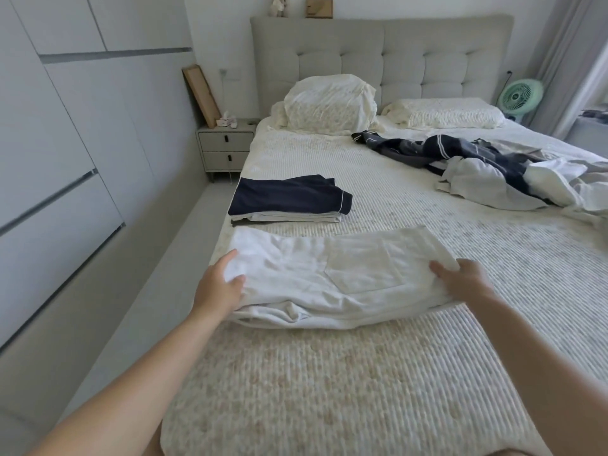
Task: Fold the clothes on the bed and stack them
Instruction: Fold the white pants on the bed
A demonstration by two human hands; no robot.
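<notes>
At the head of the room you have a grey tufted headboard (394,57) with two pale pillows (329,105) in front of it. To your left stands a grey two-drawer nightstand (225,148), a tissue box (225,121) on top and a wooden frame (200,93) leaning on the wall behind it. A mint-green fan (519,95) sits at the far right, beside grey curtains (572,60). White wardrobe panels (65,126) line your left side.

You faced a grey tufted headboard (381,57) with two pillows (329,106) against it. A grey two-drawer nightstand (225,148) stood to your left beside white wardrobe doors (65,126); a green fan (519,97) sat by the curtain (572,60), in soft daylight.
</notes>
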